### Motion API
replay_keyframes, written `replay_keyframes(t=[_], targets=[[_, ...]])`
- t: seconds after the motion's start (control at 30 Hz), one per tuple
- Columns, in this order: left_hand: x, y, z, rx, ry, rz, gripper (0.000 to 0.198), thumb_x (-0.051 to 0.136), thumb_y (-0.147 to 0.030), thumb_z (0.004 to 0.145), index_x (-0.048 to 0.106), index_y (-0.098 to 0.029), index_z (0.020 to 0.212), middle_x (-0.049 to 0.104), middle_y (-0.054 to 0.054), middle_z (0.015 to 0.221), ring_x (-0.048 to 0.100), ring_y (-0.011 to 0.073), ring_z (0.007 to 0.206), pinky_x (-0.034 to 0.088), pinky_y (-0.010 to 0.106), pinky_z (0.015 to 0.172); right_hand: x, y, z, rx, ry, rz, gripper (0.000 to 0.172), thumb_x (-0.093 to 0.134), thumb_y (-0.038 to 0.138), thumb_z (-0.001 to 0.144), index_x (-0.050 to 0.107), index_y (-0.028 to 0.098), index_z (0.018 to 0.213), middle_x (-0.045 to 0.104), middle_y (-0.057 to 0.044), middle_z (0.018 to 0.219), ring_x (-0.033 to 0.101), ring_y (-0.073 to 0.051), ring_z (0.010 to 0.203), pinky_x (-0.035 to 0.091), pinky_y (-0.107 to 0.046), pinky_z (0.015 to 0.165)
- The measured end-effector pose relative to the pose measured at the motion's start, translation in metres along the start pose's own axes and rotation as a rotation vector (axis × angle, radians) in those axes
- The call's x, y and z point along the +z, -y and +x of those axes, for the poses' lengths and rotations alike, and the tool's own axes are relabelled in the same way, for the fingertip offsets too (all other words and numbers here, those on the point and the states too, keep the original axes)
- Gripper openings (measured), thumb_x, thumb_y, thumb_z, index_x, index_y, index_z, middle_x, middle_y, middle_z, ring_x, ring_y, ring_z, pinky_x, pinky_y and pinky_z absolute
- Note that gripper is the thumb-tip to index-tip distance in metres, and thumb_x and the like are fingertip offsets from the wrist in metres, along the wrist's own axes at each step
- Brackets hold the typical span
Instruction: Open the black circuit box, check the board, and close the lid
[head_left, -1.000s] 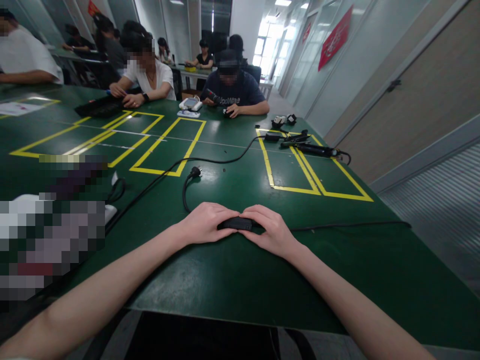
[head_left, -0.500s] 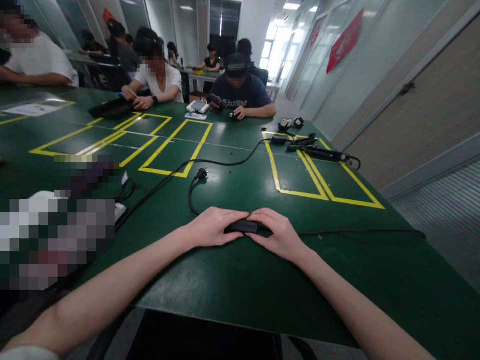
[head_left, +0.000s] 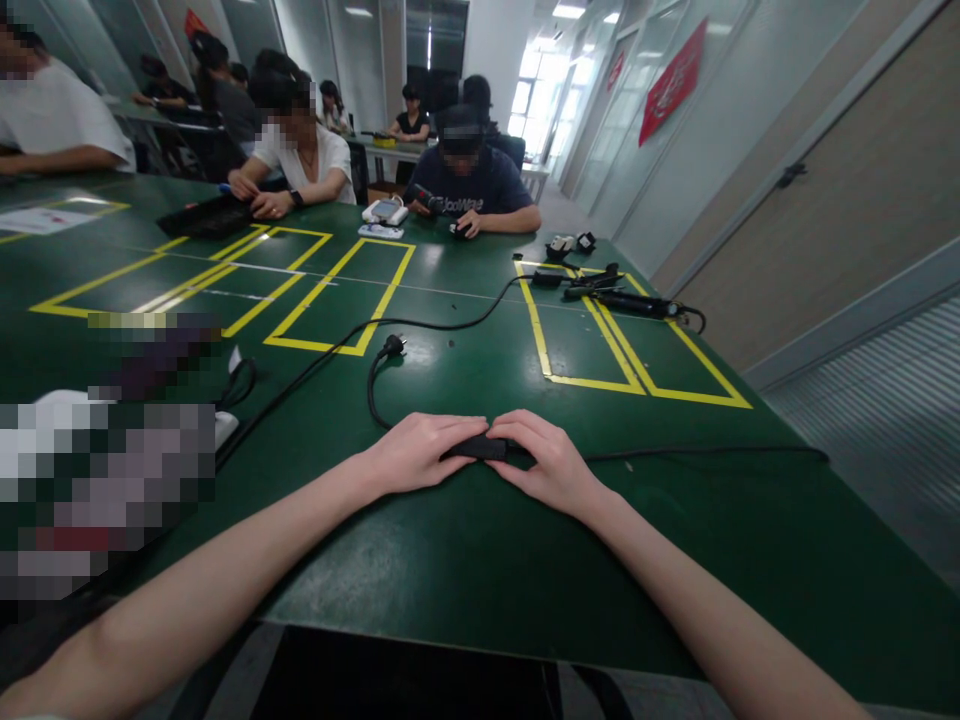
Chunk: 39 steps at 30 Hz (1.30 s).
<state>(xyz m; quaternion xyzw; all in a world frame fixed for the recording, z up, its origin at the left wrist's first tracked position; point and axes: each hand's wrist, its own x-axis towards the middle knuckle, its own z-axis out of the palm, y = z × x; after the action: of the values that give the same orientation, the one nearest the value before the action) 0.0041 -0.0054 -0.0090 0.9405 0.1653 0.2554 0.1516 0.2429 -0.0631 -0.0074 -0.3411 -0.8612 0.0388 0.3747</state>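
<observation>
Both my hands hold a black power adapter low over the green table, close in front of me. My left hand closes its fingers and thumb round the adapter's left end. At the other end, my right hand grips it between thumb and fingers, the fingertips of both hands almost meeting on top. From the left side a cord bends away to a black mains plug on the table. A thin black cable runs out to the right past my right hand.
Yellow tape rectangles mark the green table. Another black cable crosses it to a black tool-like bundle on the right. A blurred-out patch hides items at left. Across the table, people work on small devices.
The whole view has shifted slightly, with the scene sliding a little left. Both hands keep their hold on the adapter, almost unchanged.
</observation>
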Motion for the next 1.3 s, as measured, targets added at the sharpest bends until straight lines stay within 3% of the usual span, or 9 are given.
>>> replay_keyframes(t=[0.2,0.4,0.6,0.73,0.8,0.97,1.07,1.17,1.3], targets=[[0.000,0.000,0.001,0.037,-0.004,0.012,0.036,0.061,-0.025,0.101,0.059,-0.017,0.136,0.074,0.011,0.128,0.075,0.0238,0.112,0.062,0.033,0.094,0.000,-0.002,-0.002,0.008,-0.010,-0.003,0.025,0.068,0.021,0.092,0.062,0.023,0.117,0.070,-0.010,0.108,0.071,-0.024,0.098,0.063,-0.038,0.083],[0.001,0.000,0.001,0.151,-0.128,0.111,0.034,0.055,-0.028,0.104,0.059,-0.015,0.135,0.074,0.013,0.127,0.075,0.0228,0.113,0.063,0.035,0.097,-0.003,0.000,-0.001,0.058,-0.006,0.058,0.022,0.069,0.022,0.091,0.063,0.023,0.113,0.071,-0.010,0.109,0.071,-0.024,0.100,0.061,-0.038,0.086],[-0.004,-0.005,0.007,0.338,-0.224,0.307,0.032,0.049,-0.015,0.104,0.060,-0.014,0.135,0.074,0.011,0.130,0.068,0.0206,0.126,0.057,0.038,0.110,-0.013,0.009,0.002,0.416,0.116,0.403,0.038,0.076,0.029,0.084,0.058,0.024,0.117,0.073,-0.006,0.108,0.073,-0.022,0.097,0.062,-0.036,0.083],[-0.004,-0.004,0.008,0.351,-0.209,0.355,0.030,0.049,-0.016,0.105,0.063,-0.016,0.132,0.075,0.008,0.128,0.069,0.0194,0.125,0.057,0.036,0.110,-0.017,0.012,0.002,0.678,0.171,0.634,0.041,0.080,0.034,0.080,0.057,0.023,0.112,0.073,-0.005,0.108,0.069,-0.014,0.065,0.054,-0.024,0.051],[-0.005,-0.002,0.008,0.330,-0.200,0.356,0.031,0.050,-0.019,0.105,0.062,-0.016,0.134,0.074,0.010,0.130,0.068,0.0205,0.126,0.057,0.037,0.109,-0.016,0.012,0.002,0.741,0.163,0.668,0.042,0.083,0.037,0.077,0.059,0.022,0.108,0.073,-0.004,0.104,0.064,-0.011,0.057,0.047,-0.021,0.044],[-0.017,-0.004,0.008,0.314,-0.372,0.318,0.042,0.060,-0.019,0.099,0.056,-0.017,0.140,0.069,0.012,0.138,0.063,0.0231,0.133,0.051,0.045,0.116,-0.026,0.001,0.003,0.773,-0.044,0.689,0.047,0.089,0.043,0.069,0.064,0.020,0.102,0.076,-0.006,0.096,0.069,-0.015,0.067,0.052,-0.023,0.054],[-0.023,-0.007,0.007,0.280,-0.442,0.287,0.046,0.061,-0.015,0.097,0.055,-0.021,0.141,0.070,0.010,0.137,0.064,0.0223,0.132,0.052,0.045,0.114,-0.048,-0.014,0.005,0.847,-0.245,0.649,0.050,0.089,0.048,0.066,0.062,0.021,0.098,0.077,-0.005,0.090,0.054,-0.009,0.048,0.040,-0.020,0.041],[-0.023,-0.005,0.005,0.239,-0.404,0.226,0.038,0.060,-0.015,0.097,0.061,-0.021,0.134,0.074,0.009,0.129,0.069,0.0208,0.124,0.058,0.041,0.106,-0.079,-0.031,0.005,0.914,-0.502,0.611,0.051,0.089,0.050,0.062,0.055,0.022,0.089,0.074,0.000,0.074,0.029,-0.002,0.034,0.018,-0.018,0.033],[-0.017,0.000,0.004,0.187,-0.314,0.144,0.029,0.057,-0.018,0.099,0.069,-0.019,0.125,0.077,0.009,0.119,0.073,0.0205,0.114,0.061,0.039,0.099,-0.120,-0.050,-0.002,0.914,-0.758,0.583,0.060,0.094,0.049,0.050,0.047,0.022,0.074,0.062,0.006,0.056,0.023,0.000,0.032,0.016,-0.017,0.034]])
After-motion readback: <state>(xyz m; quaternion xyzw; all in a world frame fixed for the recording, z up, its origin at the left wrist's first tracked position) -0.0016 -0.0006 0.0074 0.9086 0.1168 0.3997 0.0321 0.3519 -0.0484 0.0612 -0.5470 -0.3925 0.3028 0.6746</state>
